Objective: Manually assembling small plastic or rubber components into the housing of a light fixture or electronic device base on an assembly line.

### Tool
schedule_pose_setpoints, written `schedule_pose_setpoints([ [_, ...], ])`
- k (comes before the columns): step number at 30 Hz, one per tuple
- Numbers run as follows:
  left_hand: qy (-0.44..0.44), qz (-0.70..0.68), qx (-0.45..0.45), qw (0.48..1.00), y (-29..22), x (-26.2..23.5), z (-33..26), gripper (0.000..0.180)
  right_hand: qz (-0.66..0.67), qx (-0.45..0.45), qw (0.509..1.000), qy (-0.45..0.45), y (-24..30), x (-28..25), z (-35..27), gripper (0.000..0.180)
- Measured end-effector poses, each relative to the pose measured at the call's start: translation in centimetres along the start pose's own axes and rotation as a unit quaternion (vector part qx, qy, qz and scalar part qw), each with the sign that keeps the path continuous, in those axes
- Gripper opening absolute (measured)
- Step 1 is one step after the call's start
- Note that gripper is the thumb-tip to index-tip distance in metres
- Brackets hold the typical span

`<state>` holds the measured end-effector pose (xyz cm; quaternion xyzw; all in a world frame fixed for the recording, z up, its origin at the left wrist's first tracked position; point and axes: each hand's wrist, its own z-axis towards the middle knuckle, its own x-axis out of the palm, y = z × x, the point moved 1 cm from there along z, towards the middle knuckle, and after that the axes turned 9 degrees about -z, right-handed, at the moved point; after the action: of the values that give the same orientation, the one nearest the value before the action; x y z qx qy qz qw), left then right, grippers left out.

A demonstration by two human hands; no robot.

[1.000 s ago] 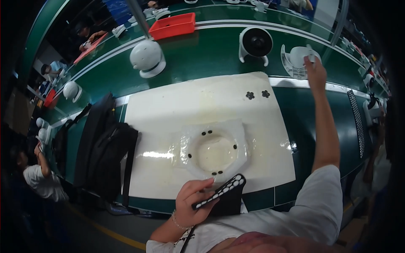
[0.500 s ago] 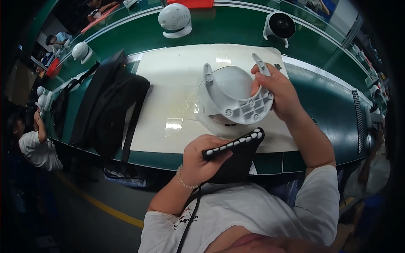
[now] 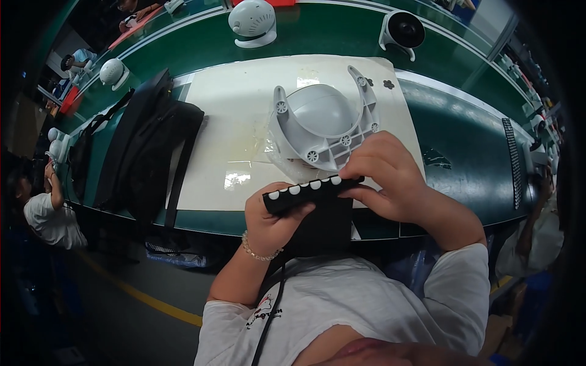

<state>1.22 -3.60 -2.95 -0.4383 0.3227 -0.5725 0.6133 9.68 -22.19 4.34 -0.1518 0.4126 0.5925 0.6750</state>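
My left hand (image 3: 268, 219) grips one end of a folded black sheet (image 3: 317, 198) that carries a row of small white pads (image 3: 295, 190) along its upper edge. At the sheet's right end, the fingers of my right hand (image 3: 386, 177) are pinched together over it, near the last visible pad; whether a pad is between the fingertips is hidden. Just beyond both hands, a white plastic fan (image 3: 323, 113) lies on the pale work board with its curved, ribbed stand facing up. Clear plastic film (image 3: 274, 149) is bunched under and beside the fan.
A black bag (image 3: 146, 152) with straps lies left of the pale board (image 3: 213, 110). On the green conveyor behind stand white fans (image 3: 252, 23), one with a dark round front (image 3: 405, 33). A checkered strip (image 3: 513, 163) runs at the right. Another person (image 3: 52, 213) sits at far left.
My right hand has let go of the fan's stand and come down to the black sheet, where it now pinches the right end. The fan rests on the board.
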Motion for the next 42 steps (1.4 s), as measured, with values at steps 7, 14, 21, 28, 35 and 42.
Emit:
schedule_pose_setpoints([
  [7, -0.09, -0.061, 0.07, 0.992, -0.7, 1.5, 1.0, 0.017, 0.055, 0.023, 0.997, 0.04, 0.3, -0.7, 0.6, 0.022],
  [14, 0.009, -0.003, 0.029, 1.0, -0.2, 0.2, 0.5, 0.015, -0.034, -0.056, 0.998, 0.016, -0.1, -1.1, 0.4, 0.017],
  [21, 0.02, 0.034, 0.078, 0.996, 0.1, 0.0, 0.5, 0.019, -0.044, -0.017, 0.999, 0.014, 0.3, -1.2, 0.2, 0.018],
  [28, 0.057, 0.1, 0.123, 0.986, -0.1, 0.0, 0.8, 0.028, 0.065, -0.042, 0.997, -0.01, 0.8, -1.0, 0.6, 0.023],
  [35, 0.056, 0.094, 0.136, 0.985, -0.2, 0.1, 0.8, 0.03, 0.037, -0.042, 0.998, 0.018, 0.9, -0.2, 0.4, 0.035],
  [42, 0.081, 0.124, 0.197, 0.969, 0.0, -0.1, 1.0, 0.036, 0.052, -0.022, 0.998, 0.0, 0.8, 0.4, -0.3, 0.039],
])
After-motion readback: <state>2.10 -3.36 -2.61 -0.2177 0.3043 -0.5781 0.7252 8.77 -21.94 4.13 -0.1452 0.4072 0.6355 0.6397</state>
